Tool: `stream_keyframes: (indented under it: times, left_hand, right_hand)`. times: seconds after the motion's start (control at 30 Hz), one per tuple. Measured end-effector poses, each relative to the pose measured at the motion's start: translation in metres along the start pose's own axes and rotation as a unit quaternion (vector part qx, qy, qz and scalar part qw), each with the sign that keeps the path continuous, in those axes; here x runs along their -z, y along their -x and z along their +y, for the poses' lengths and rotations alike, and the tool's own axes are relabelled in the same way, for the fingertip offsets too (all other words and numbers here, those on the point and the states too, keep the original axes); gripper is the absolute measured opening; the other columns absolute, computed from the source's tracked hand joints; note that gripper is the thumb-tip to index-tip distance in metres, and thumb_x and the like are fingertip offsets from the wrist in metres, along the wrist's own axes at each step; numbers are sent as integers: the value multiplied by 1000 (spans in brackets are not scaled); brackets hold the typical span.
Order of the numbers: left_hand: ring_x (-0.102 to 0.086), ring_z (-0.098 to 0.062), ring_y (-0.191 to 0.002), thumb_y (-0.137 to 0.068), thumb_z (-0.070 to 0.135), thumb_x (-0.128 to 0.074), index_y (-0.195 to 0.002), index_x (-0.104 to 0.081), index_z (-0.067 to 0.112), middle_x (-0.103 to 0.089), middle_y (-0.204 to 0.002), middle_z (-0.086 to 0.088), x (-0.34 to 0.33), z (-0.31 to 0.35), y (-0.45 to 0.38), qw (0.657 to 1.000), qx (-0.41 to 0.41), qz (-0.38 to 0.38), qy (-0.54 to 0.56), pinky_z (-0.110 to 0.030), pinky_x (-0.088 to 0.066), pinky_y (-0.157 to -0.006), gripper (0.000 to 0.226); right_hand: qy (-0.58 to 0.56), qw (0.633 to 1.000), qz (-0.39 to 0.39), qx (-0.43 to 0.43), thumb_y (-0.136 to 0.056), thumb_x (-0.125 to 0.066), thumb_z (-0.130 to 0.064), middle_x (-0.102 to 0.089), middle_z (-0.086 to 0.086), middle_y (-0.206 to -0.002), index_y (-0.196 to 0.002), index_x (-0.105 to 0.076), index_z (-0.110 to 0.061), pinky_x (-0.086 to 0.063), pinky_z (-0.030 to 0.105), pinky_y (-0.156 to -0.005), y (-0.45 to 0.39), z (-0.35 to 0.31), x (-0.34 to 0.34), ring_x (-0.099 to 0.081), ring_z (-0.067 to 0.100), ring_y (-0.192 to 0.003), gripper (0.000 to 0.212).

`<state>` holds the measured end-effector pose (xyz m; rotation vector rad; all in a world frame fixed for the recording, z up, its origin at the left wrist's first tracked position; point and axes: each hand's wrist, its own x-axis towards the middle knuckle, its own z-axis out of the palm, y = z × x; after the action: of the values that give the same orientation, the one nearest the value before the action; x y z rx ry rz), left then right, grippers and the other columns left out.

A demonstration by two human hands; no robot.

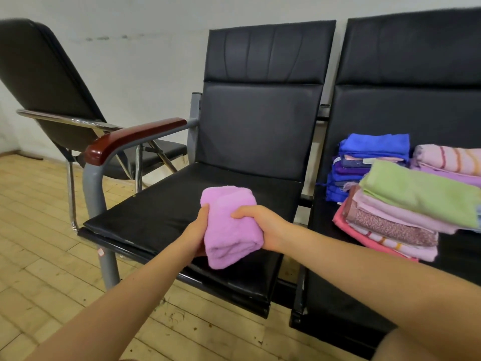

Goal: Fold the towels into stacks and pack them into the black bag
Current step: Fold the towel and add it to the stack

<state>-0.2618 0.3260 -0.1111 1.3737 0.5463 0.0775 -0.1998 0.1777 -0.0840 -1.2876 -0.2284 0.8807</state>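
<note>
Both hands, left hand point(197, 231) and right hand point(263, 226), grip a folded pink towel point(229, 225) between them, above the black seat point(166, 214); towel stacks point(406, 199) lie to their right.

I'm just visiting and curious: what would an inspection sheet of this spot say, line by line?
Surface: black padded seat of the middle chair, bare around the towel.
Job's things: folded pink towel held over that seat; folded towel stacks on the seat to the right; the black bag is not in view.
Clutter: nothing seen.
Grips: left hand and right hand each grip a side of the pink towel.
Cables: nothing seen.
Surroundings: a reclined black chair to the left, wooden floor, pale wall behind.
</note>
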Motion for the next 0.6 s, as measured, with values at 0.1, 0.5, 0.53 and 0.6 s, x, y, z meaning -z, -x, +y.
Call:
stream_keyframes:
  times: [0.1,0.5,0.53,0.6]
  left_hand:
    - [-67,-26,-83,-93,65,-34,-111,-59,12,-67,-97,-9,-16,12,16,987,40,-113,111,-35,-57,-67,61]
    - [-61,-16,-78,-90,31,-45,-92,-61,14,-61,-85,-1,-106,35,1,952,-6,-21,306,-27,-49,-67,23]
    - [-59,-15,-79,-93,30,-43,-95,-60,15,-61,-87,0,-119,42,4,952,-10,-27,305,-28,-47,-65,22]
    - [-58,-16,-78,-94,33,-47,-111,-59,14,-61,-94,-1,-148,52,5,960,-24,-29,278,-30,-46,-62,28]
  right_hand:
    - [28,999,-2,17,-84,-63,-10,-69,16,-95,-105,-62,-2,-56,34,-76,20,-21,7,-67,28,-91,23]
    - [-25,983,184,8,-80,-74,-35,-73,8,-90,-101,-66,-11,-55,36,-85,99,-27,75,-68,23,-88,33]
    - [-47,978,202,12,-77,-75,-38,-74,8,-91,-106,-65,-10,-55,37,-85,109,-27,82,-69,24,-89,41]
    - [-89,971,219,24,-70,-79,-41,-72,11,-104,-118,-60,-7,-53,41,-92,127,-30,98,-67,27,-101,61]
